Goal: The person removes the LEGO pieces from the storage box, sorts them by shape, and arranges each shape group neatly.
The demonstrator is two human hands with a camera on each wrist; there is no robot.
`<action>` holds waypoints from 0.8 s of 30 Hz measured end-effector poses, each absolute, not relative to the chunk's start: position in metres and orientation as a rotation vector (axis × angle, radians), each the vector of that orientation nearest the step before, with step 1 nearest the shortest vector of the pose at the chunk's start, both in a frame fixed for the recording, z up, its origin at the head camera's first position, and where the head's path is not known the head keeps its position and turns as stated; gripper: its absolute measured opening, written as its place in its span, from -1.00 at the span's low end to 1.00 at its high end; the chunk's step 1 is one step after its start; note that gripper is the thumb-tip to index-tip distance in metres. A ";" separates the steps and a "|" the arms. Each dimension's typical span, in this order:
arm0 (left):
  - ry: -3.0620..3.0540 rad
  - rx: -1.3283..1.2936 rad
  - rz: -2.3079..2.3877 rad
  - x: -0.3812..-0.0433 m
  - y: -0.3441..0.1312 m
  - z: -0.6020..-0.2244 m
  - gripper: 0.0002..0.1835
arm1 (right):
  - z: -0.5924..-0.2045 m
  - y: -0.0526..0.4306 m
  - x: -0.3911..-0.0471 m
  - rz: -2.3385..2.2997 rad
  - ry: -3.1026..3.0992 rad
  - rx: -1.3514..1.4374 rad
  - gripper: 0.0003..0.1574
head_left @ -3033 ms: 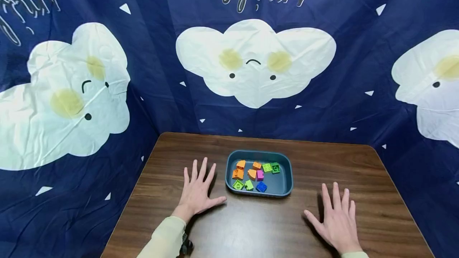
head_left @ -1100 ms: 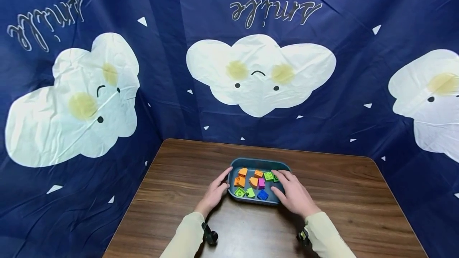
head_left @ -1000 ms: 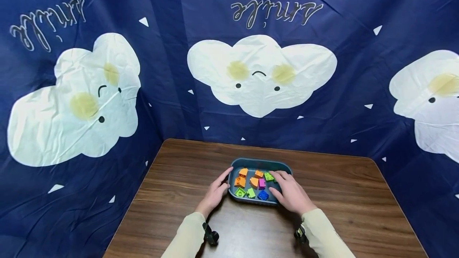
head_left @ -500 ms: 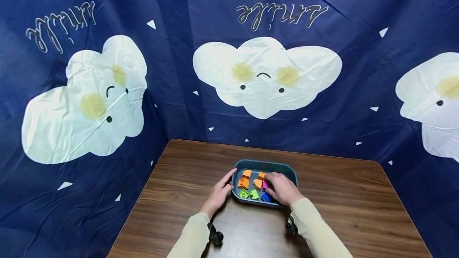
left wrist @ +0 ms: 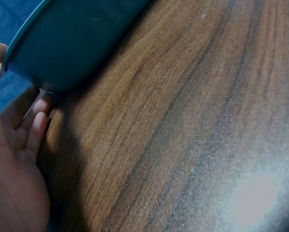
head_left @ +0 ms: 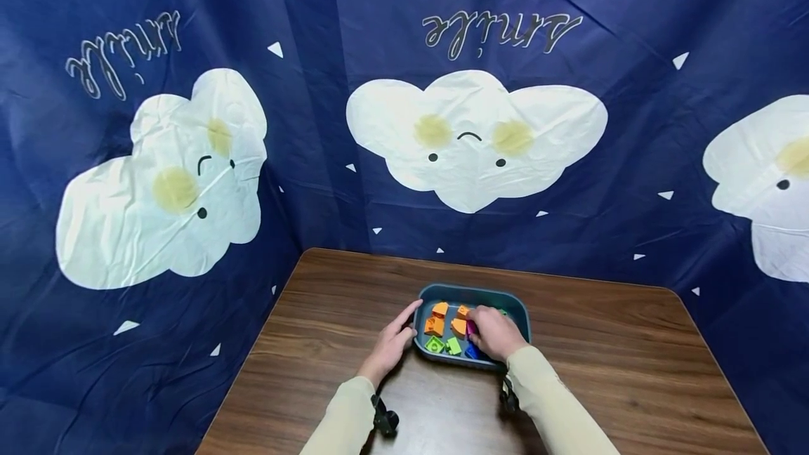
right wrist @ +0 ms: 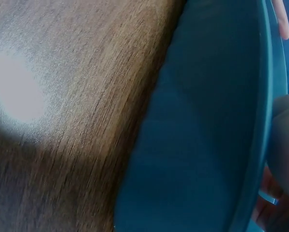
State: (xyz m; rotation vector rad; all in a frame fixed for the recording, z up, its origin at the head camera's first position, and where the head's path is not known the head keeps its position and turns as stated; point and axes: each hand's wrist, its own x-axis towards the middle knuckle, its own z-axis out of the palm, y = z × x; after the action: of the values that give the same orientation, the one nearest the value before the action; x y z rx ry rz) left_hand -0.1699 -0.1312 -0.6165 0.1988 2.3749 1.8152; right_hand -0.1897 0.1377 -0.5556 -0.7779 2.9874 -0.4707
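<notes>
Toy building bricks lie in a dark teal tray (head_left: pixel 442 291) on the table. My right hand (head_left: pixel 496 332) reaches into the tray; its index finger and thumb pinch a magenta brick (head_left: pixel 471 328), mostly hidden by them. My left hand (head_left: pixel 390 346) rests against the tray's left end, index finger straight along the rim and thumb touching it. In the left wrist view, more fingers (left wrist: pixel 36 130) lie low beside the tray wall (left wrist: pixel 67 48). Near the right hand are an orange brick (head_left: pixel 463 312), a curved orange brick (head_left: pixel 458 327) and a blue brick (head_left: pixel 471 351). The light green brick behind is covered.
On the tray's left side sit orange bricks (head_left: pixel 434 326) and light green bricks (head_left: pixel 435 345). A bit of dark green brick (head_left: pixel 503 312) shows behind the right hand. Brown wood table (head_left: pixel 594 350) surrounds the tray; a blue cloud-print curtain (head_left: pixel 316 181) stands behind.
From flat on the table, both hands went to the tray. The left settled at its left end; the right moved leftward inside it, from the green bricks to the magenta one. The view shifted slightly.
</notes>
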 end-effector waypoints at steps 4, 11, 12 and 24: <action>2.372 0.202 1.816 -0.169 -0.130 -0.617 -0.30 | -0.555 0.141 -0.188 -0.489 2.981 -0.701 -0.70; 2.398 0.205 1.818 -0.170 -0.130 -0.619 -0.30 | -0.544 0.147 -0.180 -0.697 2.997 -0.626 -0.53; 2.398 0.209 1.816 -0.170 -0.130 -0.619 -0.30 | -0.542 0.147 -0.178 -0.728 3.005 -0.624 -0.52; 2.382 0.178 1.824 -0.170 -0.128 -0.621 -0.30 | -0.517 0.149 -0.145 -1.049 3.020 -0.683 -0.50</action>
State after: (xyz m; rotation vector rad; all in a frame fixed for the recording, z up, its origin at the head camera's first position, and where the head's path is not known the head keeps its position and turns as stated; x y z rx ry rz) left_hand -0.1702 -0.1283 -0.6209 0.1780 2.3822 1.8243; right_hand -0.1454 0.1493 -0.5173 -0.6830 3.0197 -1.0487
